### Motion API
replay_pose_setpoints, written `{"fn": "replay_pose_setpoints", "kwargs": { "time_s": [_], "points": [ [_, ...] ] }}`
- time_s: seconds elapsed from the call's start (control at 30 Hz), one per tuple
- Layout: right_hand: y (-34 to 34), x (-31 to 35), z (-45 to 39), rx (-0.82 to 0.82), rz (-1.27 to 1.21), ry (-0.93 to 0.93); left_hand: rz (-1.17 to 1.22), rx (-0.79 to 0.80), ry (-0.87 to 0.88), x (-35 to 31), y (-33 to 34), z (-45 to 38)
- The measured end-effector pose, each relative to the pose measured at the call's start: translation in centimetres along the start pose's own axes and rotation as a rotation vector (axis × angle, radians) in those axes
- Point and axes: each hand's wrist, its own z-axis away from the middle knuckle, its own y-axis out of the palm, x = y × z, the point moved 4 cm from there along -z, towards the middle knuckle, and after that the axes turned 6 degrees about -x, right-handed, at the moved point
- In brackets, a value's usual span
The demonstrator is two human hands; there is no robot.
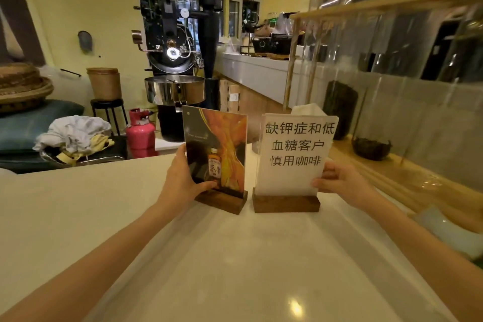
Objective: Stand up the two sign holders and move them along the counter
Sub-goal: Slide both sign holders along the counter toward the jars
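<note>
Two sign holders stand upright side by side on the pale counter (pixel 235 269), each a clear panel in a dark wooden base. The left sign holder (pixel 222 144) shows an orange and black picture with a small bottle. My left hand (pixel 183 178) grips its lower left edge, thumb on the front. The right sign holder (pixel 292 154) carries a white sheet with black characters. My right hand (pixel 339 180) grips its lower right edge. A narrow gap separates the two bases.
A clear screen in a wooden frame (pixel 392 60) runs along the counter's right side. Beyond the far edge stand a black coffee roaster (pixel 175 60) and a pink gas cylinder (pixel 141 131). A tray of crumpled cloths (pixel 75 136) sits at left.
</note>
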Motion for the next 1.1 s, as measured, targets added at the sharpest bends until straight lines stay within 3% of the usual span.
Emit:
{"fn": "replay_pose_setpoints", "kwargs": {
  "time_s": [0.43,1.1],
  "points": [
    [-8.2,-4.1,-0.5,-0.240,0.110,0.123,0.160,0.127,0.140,-4.4,13.0,-4.2],
    [-13.5,-6.6,2.1,-0.494,0.219,0.184,0.213,0.356,0.188,-9.7,24.7,-7.6]
  ]
}}
